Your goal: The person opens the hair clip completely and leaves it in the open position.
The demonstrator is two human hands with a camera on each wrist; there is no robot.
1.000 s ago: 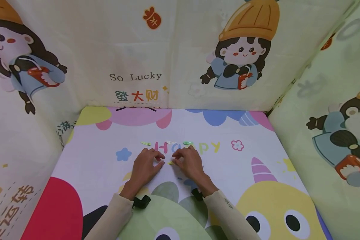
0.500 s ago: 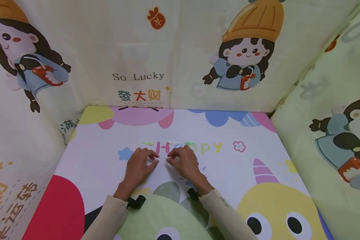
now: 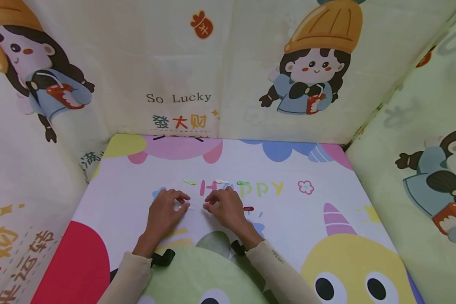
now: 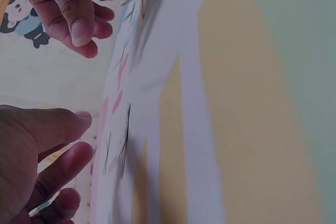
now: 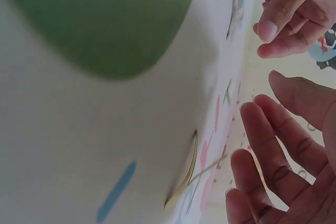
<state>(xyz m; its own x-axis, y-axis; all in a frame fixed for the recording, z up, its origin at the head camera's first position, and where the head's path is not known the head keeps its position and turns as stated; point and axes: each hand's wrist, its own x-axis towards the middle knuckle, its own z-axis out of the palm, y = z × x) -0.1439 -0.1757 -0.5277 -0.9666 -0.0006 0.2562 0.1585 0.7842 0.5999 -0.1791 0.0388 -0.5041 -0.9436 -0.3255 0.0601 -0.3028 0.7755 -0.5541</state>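
Note:
My left hand [image 3: 166, 216] hovers low over the mat, thumb and fingers curved but apart. A pale snap hair clip [image 3: 190, 207] lies beside its fingertips, also visible as a thin clip [image 4: 126, 140] in the left wrist view. To its right, my right hand [image 3: 226, 210] is held likewise, with nothing between its fingers in the right wrist view. Just right of that hand a red hair clip [image 3: 248, 208] shows partly. Farther back, a yellow-green clip [image 3: 189, 182], a whitish clip [image 3: 221, 181] and a green clip [image 3: 242, 183] form a row. A bent clip [image 5: 189, 177] stands out near my right hand.
The printed mat [image 3: 289, 169] covers the table, with cartoon shapes and colored letters [image 3: 262, 188]. A cartoon-printed cloth [image 3: 239, 84] hangs behind it and along both sides. Black wrist cameras [image 3: 163, 257] sit at both cuffs.
Both hands have moved left, staying above the mat. The red clip and the pale front clip have come into view; the yellow clip by the right fingertips is now hidden in the head view.

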